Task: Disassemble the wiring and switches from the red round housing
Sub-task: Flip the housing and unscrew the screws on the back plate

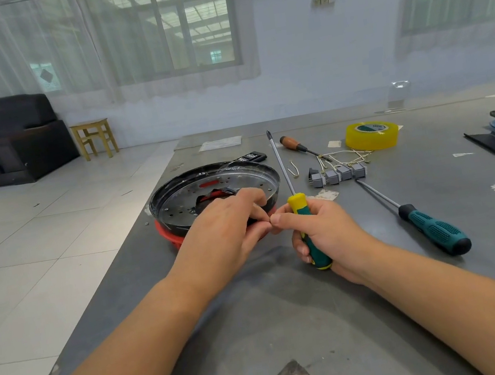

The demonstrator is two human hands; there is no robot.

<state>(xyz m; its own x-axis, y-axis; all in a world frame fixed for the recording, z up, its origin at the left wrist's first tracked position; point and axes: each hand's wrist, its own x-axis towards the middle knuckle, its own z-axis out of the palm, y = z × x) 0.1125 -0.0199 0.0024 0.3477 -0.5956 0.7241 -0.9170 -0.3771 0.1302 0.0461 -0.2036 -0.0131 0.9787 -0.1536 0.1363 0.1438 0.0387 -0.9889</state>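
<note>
Red round housing (pixel 170 234) under its black perforated plate (pixel 207 190) lies at eleven o'clock from both hands.
Left hand (pixel 226 223), nearer, pinches something too small to tell at its rim; right hand (pixel 322 233) grips the yellow-green screwdriver (pixel 301 211), shaft pointing twelve o'clock.

Right hand (pixel 329 232) gripping screwdriver (pixel 307 229) (shaft upward), red housing (pixel 170 234) beside

No legible text, even on the yellow tape roll (pixel 371 134) label.
</note>
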